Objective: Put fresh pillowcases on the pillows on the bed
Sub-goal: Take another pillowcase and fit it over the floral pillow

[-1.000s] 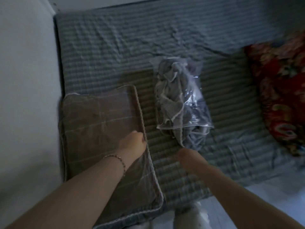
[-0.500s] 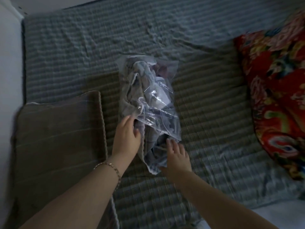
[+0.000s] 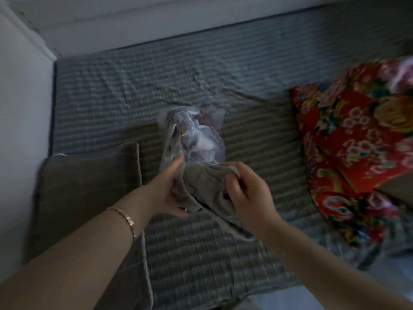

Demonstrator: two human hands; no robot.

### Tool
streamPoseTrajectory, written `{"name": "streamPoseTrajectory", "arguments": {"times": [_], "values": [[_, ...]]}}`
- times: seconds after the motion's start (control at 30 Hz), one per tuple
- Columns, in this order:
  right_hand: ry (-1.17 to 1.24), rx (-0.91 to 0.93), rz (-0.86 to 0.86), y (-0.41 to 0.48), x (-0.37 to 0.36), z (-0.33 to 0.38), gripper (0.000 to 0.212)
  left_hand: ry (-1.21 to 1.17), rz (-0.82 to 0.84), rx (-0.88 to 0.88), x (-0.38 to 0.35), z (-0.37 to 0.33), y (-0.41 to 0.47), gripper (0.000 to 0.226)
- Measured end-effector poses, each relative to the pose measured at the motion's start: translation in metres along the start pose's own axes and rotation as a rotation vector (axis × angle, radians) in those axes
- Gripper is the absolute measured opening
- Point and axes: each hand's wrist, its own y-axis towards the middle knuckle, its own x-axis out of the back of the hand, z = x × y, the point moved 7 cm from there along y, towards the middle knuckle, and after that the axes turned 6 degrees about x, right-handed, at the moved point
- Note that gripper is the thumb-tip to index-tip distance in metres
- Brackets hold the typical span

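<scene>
Hands (image 3: 165,191) (image 3: 250,198) grip pillowcase (image 3: 207,184) over striped bed (image 3: 223,74).

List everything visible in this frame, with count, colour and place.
sheet: one, grey striped, covering the bed
pillow: one, brown, left of the bed by the wall
plastic bag: one, clear, stuffed with cloth, mid-bed
pillowcase: one, grey-brown, at the bag's near end
quilt: one, red floral, right side
wall: white, left and far side
bracelet: one, gold-toned, left wrist
left hand: grips the pillowcase's left side
right hand: pinches the pillowcase's upper edge
</scene>
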Motion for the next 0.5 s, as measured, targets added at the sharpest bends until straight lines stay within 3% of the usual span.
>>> {"name": "streamPoseTrajectory", "arguments": {"times": [0.07,0.1,0.17,0.23,0.3,0.4,0.5], "values": [[-0.135,0.104,0.066,0.000,0.002,0.040,0.025,0.015,0.209,-0.056,-0.033,-0.005,-0.041,0.058],[-0.166,0.130,0.107,-0.002,0.001,0.055,0.026,0.045,0.221,-0.130,-0.045,-0.011,-0.061,0.042],[-0.227,0.149,0.189,-0.010,0.000,0.078,0.021,0.056,-0.016,-0.270,-0.046,-0.020,-0.094,0.021],[-0.304,0.100,0.262,-0.022,0.006,0.089,0.022,0.072,-0.352,-0.465,-0.032,-0.030,-0.129,0.027],[-0.363,-0.062,0.311,-0.034,0.020,0.088,0.026,0.195,-0.612,-0.781,-0.021,-0.051,-0.176,0.030],[-0.433,-0.245,0.343,-0.054,0.041,0.083,0.023,0.149,-0.723,-1.193,-0.010,-0.074,-0.255,0.023],[-0.587,-0.190,0.298,-0.056,0.052,0.096,0.023,0.122,-0.715,-1.313,-0.012,-0.069,-0.297,0.021]]}}
